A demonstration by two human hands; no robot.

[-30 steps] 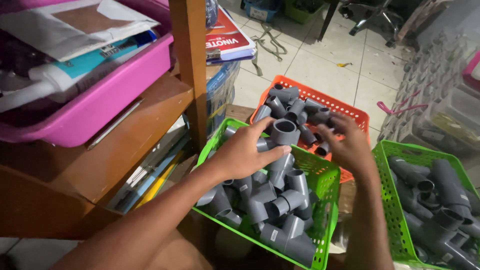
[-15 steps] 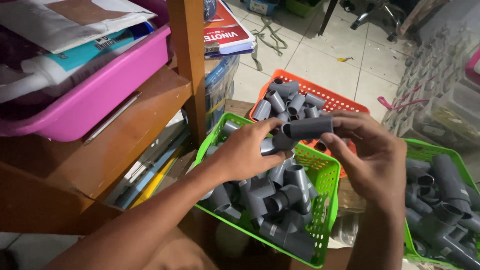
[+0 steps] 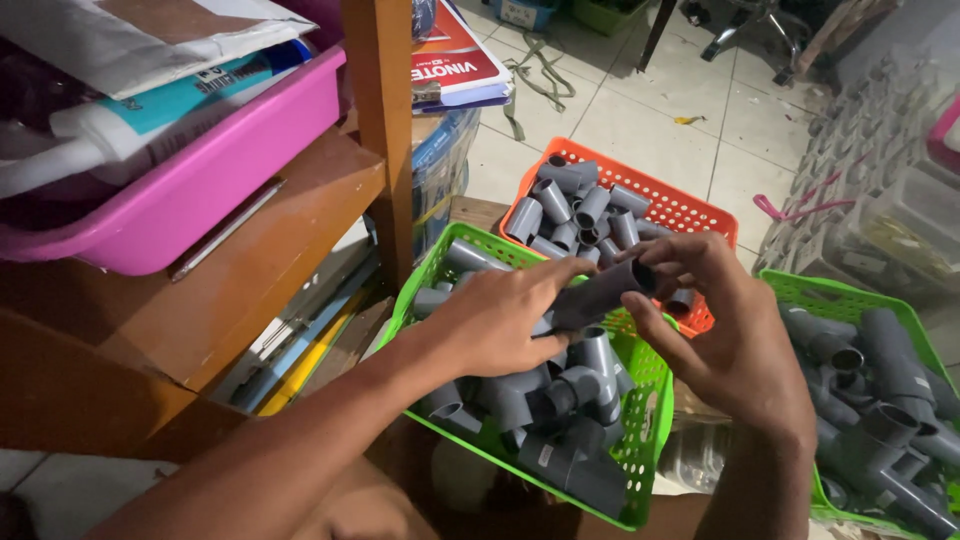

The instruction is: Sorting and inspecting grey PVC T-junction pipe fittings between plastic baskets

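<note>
Both hands, left hand [image 3: 495, 320] and right hand [image 3: 725, 340], now grasp one grey plastic pipe fitting [image 3: 600, 292], lifted above the near green mesh basket [image 3: 650, 440]; seemingly being joined.

Pretty dim indoor shot overall, soft light with no hard glare anywhere. The brightest patch is the tiled floor [image 3: 640, 110] up beyond the grip, so the light seems to come from that far side. Both hands, the left hand [image 3: 490, 320] and the right hand [image 3: 730, 340], are lit evenly and fairly sharp, same for the grey pipe fitting [image 3: 600, 292] pinched between them. Below the grip the forearms sink into deep shadow. Off to the right of the grip the clear plastic boxes [image 3: 880, 190] look smeared and soft, with some stretch toward the frame edges.
</note>
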